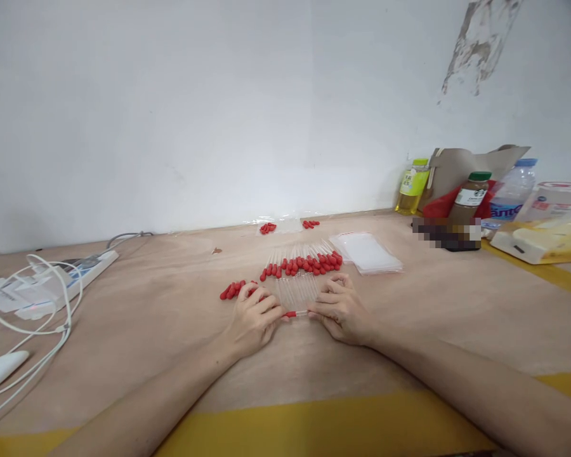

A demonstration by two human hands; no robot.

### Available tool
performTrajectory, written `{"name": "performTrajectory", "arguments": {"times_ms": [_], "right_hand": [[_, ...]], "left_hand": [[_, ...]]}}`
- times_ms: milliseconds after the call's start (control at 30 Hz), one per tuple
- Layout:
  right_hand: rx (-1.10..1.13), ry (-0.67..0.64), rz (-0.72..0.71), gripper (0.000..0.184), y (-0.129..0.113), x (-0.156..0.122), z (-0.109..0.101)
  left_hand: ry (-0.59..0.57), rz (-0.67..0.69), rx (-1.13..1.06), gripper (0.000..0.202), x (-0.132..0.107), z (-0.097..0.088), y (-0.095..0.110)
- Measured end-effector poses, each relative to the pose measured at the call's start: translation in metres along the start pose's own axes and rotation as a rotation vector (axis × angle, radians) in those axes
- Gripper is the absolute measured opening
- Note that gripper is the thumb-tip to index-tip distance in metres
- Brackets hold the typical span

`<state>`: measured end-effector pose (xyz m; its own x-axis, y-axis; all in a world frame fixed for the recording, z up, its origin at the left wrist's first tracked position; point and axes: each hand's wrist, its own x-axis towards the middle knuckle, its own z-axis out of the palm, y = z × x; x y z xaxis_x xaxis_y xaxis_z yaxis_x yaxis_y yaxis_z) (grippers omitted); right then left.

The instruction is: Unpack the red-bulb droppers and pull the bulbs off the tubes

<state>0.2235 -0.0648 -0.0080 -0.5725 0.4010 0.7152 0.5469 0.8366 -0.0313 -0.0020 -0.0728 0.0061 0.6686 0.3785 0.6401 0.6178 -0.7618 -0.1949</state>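
Note:
My left hand [259, 317] is closed on a red rubber bulb [290, 314]. From the other side, my right hand [340, 311] pinches a thin clear tube [301, 313] whose end meets the bulb; how deep it sits I cannot tell. Just beyond my fingers lies a row of clear dropper tubes [295, 291] without bulbs. Behind that row, several droppers with red bulbs [309, 263] lie side by side, tubes pointing at the wall. A small pile of loose red bulbs [231, 291] rests beside my left hand, partly hidden by it.
Clear bags with red bulbs [268, 228] lie near the wall. To the right is a stack of clear plastic bags [367, 252]. Bottles [412, 187], a beige bag [476, 166] and a tissue pack [542, 241] stand far right. A power strip [95, 273] and white cables [66, 304] occupy the left.

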Motion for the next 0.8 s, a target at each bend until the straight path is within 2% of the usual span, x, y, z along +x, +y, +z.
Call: {"name": "performTrajectory", "arguments": {"times_ms": [133,300,433,533,633,700,800], "right_hand": [[-0.003,0.006,-0.015,0.019,-0.001,-0.001,-0.002],[-0.001,-0.05,-0.006,0.021,-0.004,-0.001,-0.006],[0.007,-0.057,0.036,0.023,0.011,-0.003,-0.015],[0.024,-0.003,0.251,0.025,0.032,-0.001,-0.021],[0.1,-0.029,0.456,0.023,0.043,0.003,-0.023],[0.114,-0.059,0.555,0.022,0.042,0.004,-0.022],[0.085,-0.09,0.656,0.023,0.034,0.002,-0.019]], "left_hand": [[0.002,0.054,0.029,0.011,0.001,-0.002,0.002],[-0.03,0.091,0.054,0.012,0.003,-0.004,0.002],[0.002,0.068,0.055,0.016,-0.006,-0.009,-0.006],[0.114,-0.06,0.014,0.012,-0.013,-0.014,-0.012],[0.181,-0.255,-0.132,0.015,-0.01,-0.017,-0.015],[0.197,-0.453,-0.211,0.02,-0.005,-0.02,-0.022],[0.196,-0.792,-0.304,0.027,-0.004,-0.027,-0.046]]}}
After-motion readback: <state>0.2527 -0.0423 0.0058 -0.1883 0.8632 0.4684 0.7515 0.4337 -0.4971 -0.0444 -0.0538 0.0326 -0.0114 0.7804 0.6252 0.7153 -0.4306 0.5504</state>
